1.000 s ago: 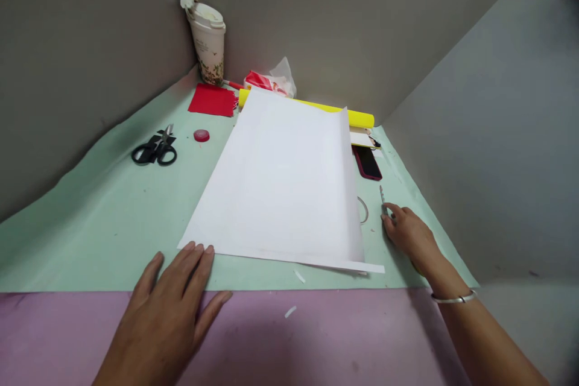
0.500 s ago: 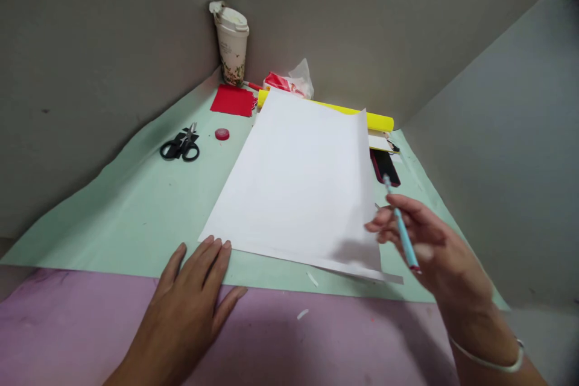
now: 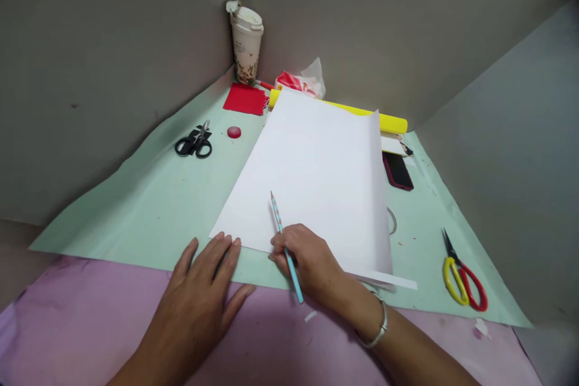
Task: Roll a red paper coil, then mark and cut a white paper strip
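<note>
A large white sheet of paper (image 3: 312,175) lies over the pale green mat (image 3: 181,205), its right edge curling up. My left hand (image 3: 199,295) rests flat with fingers spread, the fingertips touching the sheet's lower left corner. In my right hand (image 3: 312,259) is a light blue pencil (image 3: 293,274), pinched between thumb and fingers, its sharpened tip pointing away over the lower left part of the paper. From this view I cannot tell whether the tip touches the sheet. A narrow white paper strip (image 3: 398,281) sticks out by the sheet's lower right corner.
Black-handled scissors (image 3: 194,143) and a red tape roll (image 3: 234,132) lie left; red-and-yellow scissors (image 3: 464,277) lie right. A phone (image 3: 398,171) sits beside the sheet. Behind are a yellow roll (image 3: 392,123), red paper (image 3: 245,99) and a lidded cup (image 3: 246,48). Walls enclose the back and sides.
My right hand has moved left from beyond the sheet's right edge to its lower edge, turning the pencil tip forward. The view has shifted, bringing the red-and-yellow scissors into sight. My left hand stays on the corner.
</note>
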Available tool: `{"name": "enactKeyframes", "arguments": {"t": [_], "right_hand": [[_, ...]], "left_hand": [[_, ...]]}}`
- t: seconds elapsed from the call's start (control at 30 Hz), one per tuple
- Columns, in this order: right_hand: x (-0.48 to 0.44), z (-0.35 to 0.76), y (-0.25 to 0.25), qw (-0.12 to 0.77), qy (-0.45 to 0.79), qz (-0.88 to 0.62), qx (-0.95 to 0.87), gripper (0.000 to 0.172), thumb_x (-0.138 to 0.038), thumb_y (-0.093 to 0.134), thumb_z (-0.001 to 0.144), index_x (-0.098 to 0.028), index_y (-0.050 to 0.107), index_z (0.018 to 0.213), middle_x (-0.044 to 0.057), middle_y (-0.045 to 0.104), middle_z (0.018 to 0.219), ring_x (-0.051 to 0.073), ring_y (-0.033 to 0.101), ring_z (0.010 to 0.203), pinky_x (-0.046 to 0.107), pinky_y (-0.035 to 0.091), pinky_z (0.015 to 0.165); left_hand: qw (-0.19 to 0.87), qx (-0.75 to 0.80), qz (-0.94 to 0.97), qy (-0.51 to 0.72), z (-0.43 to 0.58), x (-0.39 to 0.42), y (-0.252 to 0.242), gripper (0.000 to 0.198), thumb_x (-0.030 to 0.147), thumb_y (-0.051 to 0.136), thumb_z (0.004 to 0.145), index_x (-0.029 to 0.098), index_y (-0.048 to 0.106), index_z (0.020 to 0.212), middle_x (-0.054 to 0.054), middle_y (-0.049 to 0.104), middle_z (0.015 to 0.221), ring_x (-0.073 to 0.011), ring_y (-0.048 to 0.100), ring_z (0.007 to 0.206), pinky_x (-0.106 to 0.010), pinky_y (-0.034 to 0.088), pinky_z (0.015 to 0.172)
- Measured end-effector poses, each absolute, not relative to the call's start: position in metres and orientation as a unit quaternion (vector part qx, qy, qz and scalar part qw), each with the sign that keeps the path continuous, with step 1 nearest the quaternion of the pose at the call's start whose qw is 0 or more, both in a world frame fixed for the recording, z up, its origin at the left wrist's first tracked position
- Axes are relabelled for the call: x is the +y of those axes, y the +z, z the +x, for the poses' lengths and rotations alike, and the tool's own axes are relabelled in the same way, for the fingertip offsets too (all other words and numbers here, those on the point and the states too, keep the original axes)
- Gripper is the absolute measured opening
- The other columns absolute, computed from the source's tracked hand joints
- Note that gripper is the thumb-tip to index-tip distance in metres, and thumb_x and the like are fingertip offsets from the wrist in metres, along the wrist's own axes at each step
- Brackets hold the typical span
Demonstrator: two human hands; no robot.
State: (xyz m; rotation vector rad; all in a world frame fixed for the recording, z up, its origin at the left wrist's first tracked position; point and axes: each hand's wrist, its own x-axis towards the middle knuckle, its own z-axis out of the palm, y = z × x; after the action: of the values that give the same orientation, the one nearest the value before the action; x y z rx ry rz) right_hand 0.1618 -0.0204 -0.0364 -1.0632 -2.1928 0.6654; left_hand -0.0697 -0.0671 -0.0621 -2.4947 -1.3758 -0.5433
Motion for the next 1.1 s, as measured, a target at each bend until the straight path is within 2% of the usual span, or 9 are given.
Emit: {"name": "enactKeyframes", "arguments": {"t": [0.13,0.53,0.67,0.8,0.9,0.97,1.03,1.1], "right_hand": [[-0.019,0.164,-0.039,0.294,0.245,-0.379,-0.843,0.023,-0.001,0.053,0.085,-0.024,0.054,0.085,0.002,0.066,0.085,0.019,0.058,0.084,0.031,0.047,0.078],[-0.021,0.165,-0.039,0.286,0.187,-0.358,-0.869,0.02,-0.005,0.048,0.093,-0.023,0.057,0.09,0.001,0.056,0.075,0.019,0.049,0.075,0.03,0.042,0.07],[-0.021,0.165,-0.039,0.282,0.201,-0.36,-0.866,0.019,-0.008,0.048,0.095,-0.023,0.059,0.09,0.002,0.058,0.075,0.019,0.05,0.075,0.031,0.043,0.07],[-0.025,0.167,-0.025,0.308,0.27,-0.383,-0.828,0.012,-0.026,0.054,0.101,-0.023,0.064,0.096,0.005,0.067,0.086,0.02,0.059,0.083,0.034,0.049,0.077],[-0.03,0.167,-0.005,0.341,0.366,-0.398,-0.769,0.03,-0.038,0.041,0.107,-0.024,0.067,0.116,0.007,0.071,0.104,0.021,0.065,0.096,0.036,0.051,0.088],[-0.029,0.163,0.007,0.371,0.433,-0.404,-0.715,0.043,-0.047,0.033,0.109,-0.027,0.068,0.123,0.007,0.07,0.111,0.02,0.065,0.099,0.036,0.052,0.091],[-0.025,0.154,0.015,0.388,0.492,-0.412,-0.662,0.05,-0.055,0.032,0.107,-0.028,0.072,0.119,0.006,0.07,0.108,0.018,0.066,0.093,0.037,0.052,0.09],[-0.017,0.141,0.018,0.393,0.558,-0.422,-0.596,0.049,-0.059,0.04,0.104,-0.026,0.075,0.111,0.005,0.071,0.098,0.018,0.067,0.087,0.037,0.053,0.087]], "left_hand": [[0.125,-0.47,-0.853,-0.191,-0.069,-0.066,-0.061,0.05,0.041,0.049,0.101,0.004,0.056,0.134,-0.027,0.068,0.128,-0.0405,0.064,0.121,-0.06,0.04,0.109],[0.131,-0.462,-0.856,-0.192,-0.069,-0.066,-0.059,0.05,0.04,0.05,0.101,0.003,0.056,0.134,-0.025,0.069,0.129,-0.0406,0.065,0.121,-0.06,0.039,0.11],[0.132,-0.459,-0.858,-0.188,-0.069,-0.066,-0.058,0.05,0.039,0.051,0.101,0.0,0.057,0.133,-0.027,0.07,0.128,-0.0415,0.065,0.12,-0.06,0.039,0.108],[0.129,-0.459,-0.859,-0.189,-0.069,-0.067,-0.058,0.049,0.038,0.053,0.1,0.001,0.058,0.131,-0.026,0.07,0.127,-0.0411,0.065,0.12,-0.059,0.04,0.108],[0.123,-0.46,-0.858,-0.191,-0.07,-0.067,-0.059,0.048,0.038,0.053,0.1,0.002,0.059,0.131,-0.025,0.069,0.128,-0.0406,0.064,0.122,-0.059,0.04,0.109],[0.12,-0.461,-0.858,-0.192,-0.07,-0.067,-0.06,0.048,0.039,0.053,0.1,0.003,0.058,0.132,-0.025,0.069,0.128,-0.0403,0.063,0.122,-0.059,0.039,0.11],[0.122,-0.46,-0.857,-0.197,-0.069,-0.067,-0.06,0.049,0.039,0.054,0.099,0.002,0.058,0.132,-0.026,0.068,0.128,-0.04,0.063,0.123,-0.058,0.039,0.111],[0.125,-0.456,-0.858,-0.201,-0.069,-0.067,-0.06,0.05,0.039,0.054,0.099,0.001,0.058,0.131,-0.027,0.068,0.127,-0.0399,0.063,0.122,-0.058,0.039,0.112]]}}
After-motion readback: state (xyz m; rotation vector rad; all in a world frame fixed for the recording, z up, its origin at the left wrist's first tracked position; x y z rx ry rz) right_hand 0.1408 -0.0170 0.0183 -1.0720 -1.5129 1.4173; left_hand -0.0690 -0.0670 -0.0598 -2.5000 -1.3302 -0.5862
